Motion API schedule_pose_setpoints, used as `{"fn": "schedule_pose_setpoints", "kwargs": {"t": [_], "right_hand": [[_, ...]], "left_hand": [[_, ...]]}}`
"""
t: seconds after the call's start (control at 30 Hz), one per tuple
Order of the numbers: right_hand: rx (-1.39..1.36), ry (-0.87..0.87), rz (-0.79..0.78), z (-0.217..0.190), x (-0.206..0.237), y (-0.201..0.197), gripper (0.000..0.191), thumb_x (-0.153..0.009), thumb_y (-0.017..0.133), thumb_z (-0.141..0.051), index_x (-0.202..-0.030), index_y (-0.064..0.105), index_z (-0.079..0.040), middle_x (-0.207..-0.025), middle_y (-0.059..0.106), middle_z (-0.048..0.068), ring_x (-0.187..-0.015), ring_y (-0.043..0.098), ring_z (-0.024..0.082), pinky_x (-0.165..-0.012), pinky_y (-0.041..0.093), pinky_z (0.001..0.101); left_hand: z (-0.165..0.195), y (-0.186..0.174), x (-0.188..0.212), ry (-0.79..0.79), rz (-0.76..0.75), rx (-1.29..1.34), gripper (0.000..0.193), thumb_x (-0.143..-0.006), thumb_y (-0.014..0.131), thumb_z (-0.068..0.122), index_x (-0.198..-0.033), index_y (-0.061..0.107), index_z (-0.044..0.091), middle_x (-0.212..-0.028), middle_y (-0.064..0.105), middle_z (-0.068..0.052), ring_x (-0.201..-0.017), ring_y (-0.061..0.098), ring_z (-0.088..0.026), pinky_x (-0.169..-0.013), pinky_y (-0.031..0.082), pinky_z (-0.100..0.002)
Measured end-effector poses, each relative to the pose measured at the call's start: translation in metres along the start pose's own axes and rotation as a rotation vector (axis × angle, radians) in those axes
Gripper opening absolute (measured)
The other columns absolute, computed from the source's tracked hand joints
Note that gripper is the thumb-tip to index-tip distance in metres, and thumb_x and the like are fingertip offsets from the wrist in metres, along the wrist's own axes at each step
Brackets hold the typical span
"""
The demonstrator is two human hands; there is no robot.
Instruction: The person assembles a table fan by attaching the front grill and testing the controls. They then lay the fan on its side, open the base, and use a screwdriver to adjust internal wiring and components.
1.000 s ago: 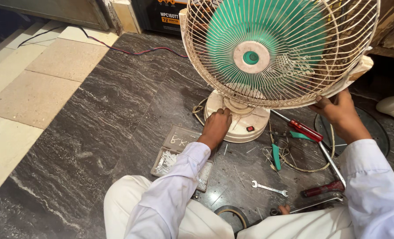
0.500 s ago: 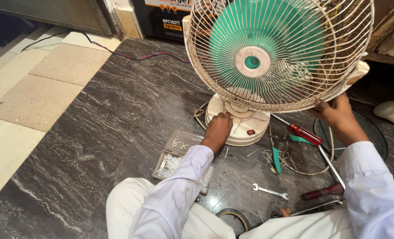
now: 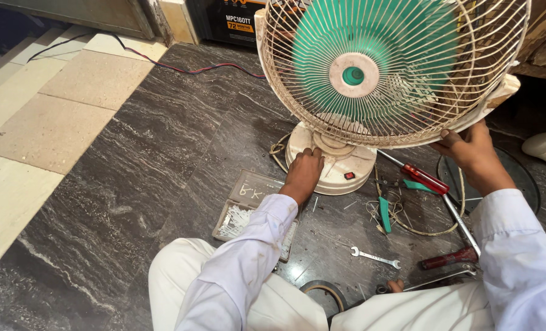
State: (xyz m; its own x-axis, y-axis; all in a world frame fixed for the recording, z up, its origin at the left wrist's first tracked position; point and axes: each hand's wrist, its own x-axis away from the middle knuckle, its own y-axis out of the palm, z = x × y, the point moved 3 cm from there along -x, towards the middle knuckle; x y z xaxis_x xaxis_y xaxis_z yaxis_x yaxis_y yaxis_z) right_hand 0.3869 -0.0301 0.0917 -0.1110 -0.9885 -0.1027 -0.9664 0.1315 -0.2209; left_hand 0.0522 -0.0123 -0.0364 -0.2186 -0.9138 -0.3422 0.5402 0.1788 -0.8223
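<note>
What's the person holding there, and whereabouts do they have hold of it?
A table fan. The left hand rests on its round base; the right hand grips the lower rim of the wire guard.

You sit on the dark marble floor with a table fan standing before you; its cream wire guard covers green blades, and it leans toward your right; your left hand rests flat on the round cream base, fingers against the stem; your right hand grips the lower rim of the guard; a clear plastic parts box lies just beside your left forearm; a red-handled screwdriver lies near your right wrist, over a loop of cord; a small spanner sits between your knees, near a roll of tape.
</note>
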Motion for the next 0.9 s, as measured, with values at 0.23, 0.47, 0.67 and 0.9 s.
{"fn": "schedule_pose_setpoints", "kwargs": {"t": [0.23, 0.47, 0.67, 0.9], "right_hand": [[0.003, -0.007, -0.001, -0.001, 0.001, 0.001, 0.052, -0.105, 0.051, -0.003, -0.152, 0.031, -0.006, -0.145, 0.053, 0.017, -0.126, 0.061, 0.031, -0.100, 0.053, 0.0435], [0.014, -0.006, 0.005, -0.006, 0.002, 0.005, 0.049, -0.106, 0.051, -0.003, -0.151, 0.033, -0.005, -0.144, 0.054, 0.017, -0.125, 0.062, 0.031, -0.101, 0.055, 0.0438], [0.037, 0.040, 0.037, -0.012, 0.003, 0.008, 0.054, -0.104, 0.050, -0.004, -0.153, 0.028, -0.008, -0.146, 0.051, 0.017, -0.126, 0.061, 0.032, -0.100, 0.053, 0.0436], [0.053, 0.052, 0.067, -0.011, 0.002, 0.011, 0.061, -0.104, 0.047, -0.002, -0.158, 0.021, -0.014, -0.150, 0.049, 0.014, -0.128, 0.060, 0.032, -0.102, 0.057, 0.0432]], "left_hand": [[0.000, -0.002, 0.001, 0.001, 0.005, 0.003, 0.027, -0.100, 0.059, 0.024, -0.109, 0.061, -0.001, -0.104, 0.067, -0.026, -0.096, 0.067, -0.043, -0.083, 0.056, -0.049], [0.000, -0.005, 0.002, 0.004, 0.003, 0.004, 0.026, -0.100, 0.060, 0.024, -0.109, 0.060, -0.001, -0.104, 0.067, -0.026, -0.097, 0.067, -0.043, -0.083, 0.056, -0.049], [0.001, -0.008, 0.002, -0.037, -0.013, 0.032, 0.028, -0.100, 0.059, 0.025, -0.111, 0.060, -0.001, -0.107, 0.066, -0.026, -0.097, 0.067, -0.043, -0.082, 0.057, -0.049], [0.002, -0.006, 0.004, -0.059, -0.004, 0.063, 0.028, -0.099, 0.060, 0.026, -0.112, 0.060, 0.000, -0.108, 0.065, -0.026, -0.099, 0.067, -0.044, -0.082, 0.056, -0.050]]}}
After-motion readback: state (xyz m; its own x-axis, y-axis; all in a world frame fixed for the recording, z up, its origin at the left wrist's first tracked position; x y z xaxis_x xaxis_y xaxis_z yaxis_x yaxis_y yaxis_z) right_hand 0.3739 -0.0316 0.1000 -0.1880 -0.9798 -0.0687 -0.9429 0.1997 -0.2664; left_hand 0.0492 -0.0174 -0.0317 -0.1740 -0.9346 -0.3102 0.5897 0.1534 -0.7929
